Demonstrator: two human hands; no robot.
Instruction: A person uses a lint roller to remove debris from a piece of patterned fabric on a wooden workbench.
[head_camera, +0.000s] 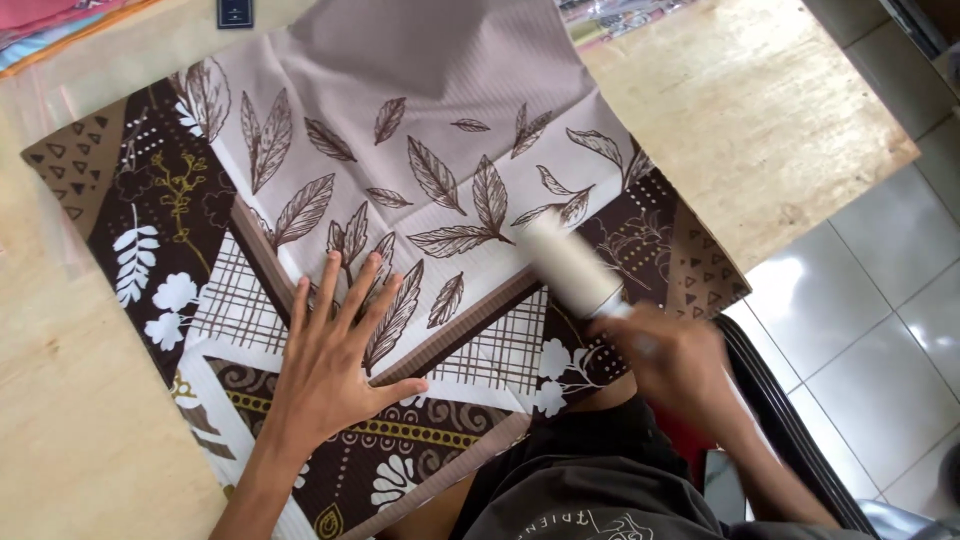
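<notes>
brown-and-cream patterned fabric (400, 200) lies spread flat on the wooden table (760, 110). left hand (335, 345) rests open, fingers splayed, pressing the fabric. right hand (675, 360) grasps a white lint roller (568, 265) on the fabric's right part.

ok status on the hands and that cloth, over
Left hand flat on the cloth, fingers spread. Right hand grips a white roller on the cloth, blurred. Cloth spread on the table. Nothing in the way.
</notes>
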